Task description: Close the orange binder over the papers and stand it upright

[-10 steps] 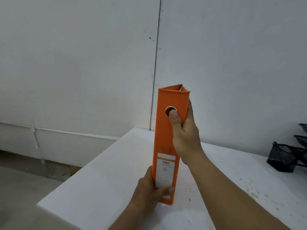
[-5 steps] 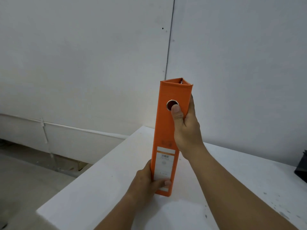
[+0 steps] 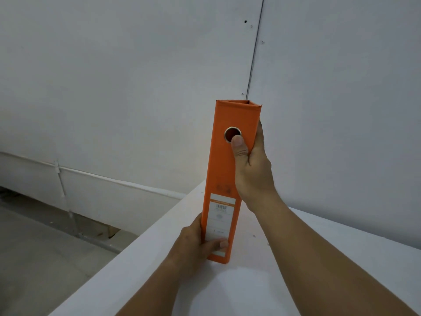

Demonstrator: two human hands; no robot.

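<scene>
The orange binder [image 3: 227,169] stands on end on the white table [image 3: 319,258], closed, its spine facing me with a white label low down and a round finger hole near the top. It leans slightly to the right at the top. My right hand [image 3: 252,169] grips its upper half from the right, thumb just below the hole. My left hand [image 3: 198,245] clasps the bottom of the spine from the left, thumb across the label. No papers show; the covers hide the inside.
The table's left edge runs diagonally from the lower left up to the binder, with grey floor [image 3: 41,247] below it. A white wall [image 3: 136,87] with a vertical panel seam stands close behind.
My view has swung left, so the black mesh tray at the right has left the frame. The binder stays on end in both hands, with the grips unchanged.
</scene>
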